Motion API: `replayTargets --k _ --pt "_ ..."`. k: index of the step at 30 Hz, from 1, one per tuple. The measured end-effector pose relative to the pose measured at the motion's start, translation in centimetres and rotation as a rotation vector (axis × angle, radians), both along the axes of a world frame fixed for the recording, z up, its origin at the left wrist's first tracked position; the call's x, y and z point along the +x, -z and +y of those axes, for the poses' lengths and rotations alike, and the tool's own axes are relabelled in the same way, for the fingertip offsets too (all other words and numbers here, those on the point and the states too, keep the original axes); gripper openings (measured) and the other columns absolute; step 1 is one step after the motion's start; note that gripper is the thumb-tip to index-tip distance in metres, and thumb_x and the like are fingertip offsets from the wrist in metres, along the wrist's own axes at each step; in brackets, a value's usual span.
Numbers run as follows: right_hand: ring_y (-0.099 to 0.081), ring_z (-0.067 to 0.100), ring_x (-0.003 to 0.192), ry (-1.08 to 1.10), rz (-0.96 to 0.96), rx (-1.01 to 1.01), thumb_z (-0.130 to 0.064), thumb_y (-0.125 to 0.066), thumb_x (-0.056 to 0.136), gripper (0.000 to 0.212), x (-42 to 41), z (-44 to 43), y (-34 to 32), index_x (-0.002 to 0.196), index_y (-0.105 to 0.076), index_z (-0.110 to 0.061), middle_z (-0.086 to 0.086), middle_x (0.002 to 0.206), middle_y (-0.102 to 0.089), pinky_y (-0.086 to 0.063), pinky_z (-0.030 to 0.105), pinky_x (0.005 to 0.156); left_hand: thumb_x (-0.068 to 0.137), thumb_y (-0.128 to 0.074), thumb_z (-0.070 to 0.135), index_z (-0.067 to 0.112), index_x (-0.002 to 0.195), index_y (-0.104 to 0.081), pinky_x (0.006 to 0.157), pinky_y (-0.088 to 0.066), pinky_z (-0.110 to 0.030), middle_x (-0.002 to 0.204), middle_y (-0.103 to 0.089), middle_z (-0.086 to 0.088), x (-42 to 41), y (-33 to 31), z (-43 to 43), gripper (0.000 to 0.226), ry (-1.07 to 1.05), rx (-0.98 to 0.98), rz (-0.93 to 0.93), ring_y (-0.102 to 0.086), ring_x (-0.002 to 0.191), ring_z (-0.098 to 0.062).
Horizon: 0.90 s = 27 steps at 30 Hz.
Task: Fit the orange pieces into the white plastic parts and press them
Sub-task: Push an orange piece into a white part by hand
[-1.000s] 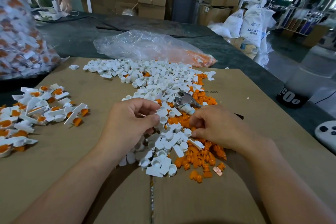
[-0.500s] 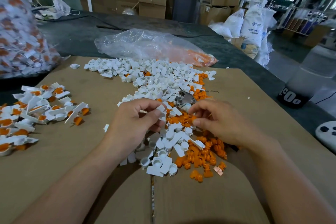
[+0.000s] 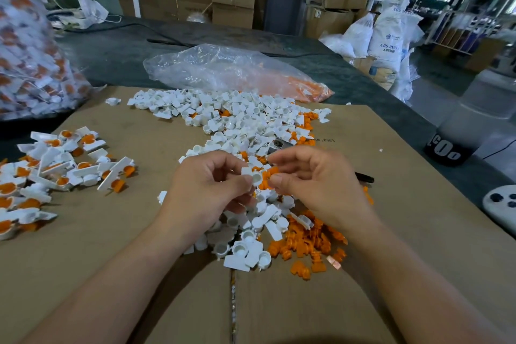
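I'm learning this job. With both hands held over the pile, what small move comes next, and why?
Probably slide the orange piece held by the right hand into the cup of the white part pinched by the left hand, then press: the two sit side by side, apparently not yet joined.

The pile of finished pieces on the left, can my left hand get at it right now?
Probably yes: only bare cardboard lies between the left hand and the finished pile, though that hand pinches a white part.
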State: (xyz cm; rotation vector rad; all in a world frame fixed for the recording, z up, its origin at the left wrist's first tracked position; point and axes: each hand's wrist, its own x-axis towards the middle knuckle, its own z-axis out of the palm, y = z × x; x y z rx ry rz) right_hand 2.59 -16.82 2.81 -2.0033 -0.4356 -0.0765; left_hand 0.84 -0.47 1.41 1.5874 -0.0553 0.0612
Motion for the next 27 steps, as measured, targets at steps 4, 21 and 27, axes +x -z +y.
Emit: replayTargets --k 4,21,27 --pt "-0.066 0.009 0.063 0.018 -0.032 0.079 -0.007 -0.073 0.075 0.021 -0.2 0.2 -0.1 0.077 -0.065 -0.026 -0.004 0.07 -0.067 -0.053 0.016 0.059 0.08 -0.064 -0.004 0.007 0.069 -0.061 0.045 -0.052 -0.022 0.06 -0.067 -0.013 0.0 0.0 0.0 0.016 -0.011 -0.013 -0.012 -0.066 0.052 -0.022" --pt "-0.067 0.003 0.074 -0.054 -0.153 -0.02 -0.006 -0.072 0.077 0.02 -0.4 0.8 0.7 0.092 -0.07 -0.018 -0.005 0.081 -0.07 -0.054 0.016 0.069 0.078 -0.065 -0.004 0.013 0.08 -0.066 0.047 -0.051 -0.017 0.06 -0.069 -0.006 -0.1 0.2 -0.2 0.017 -0.032 -0.048 -0.113 -0.066 0.051 -0.013" --pt "-0.069 0.007 0.073 -0.037 -0.121 0.027 -0.008 -0.073 0.075 0.02 -0.4 0.7 0.8 0.087 -0.067 -0.023 -0.007 0.083 -0.071 -0.057 0.023 0.068 0.077 -0.065 -0.001 0.018 0.077 -0.067 0.048 -0.051 -0.017 0.06 -0.069 -0.005 -0.1 0.2 -0.1 0.02 -0.006 -0.032 -0.133 -0.066 0.053 -0.012"
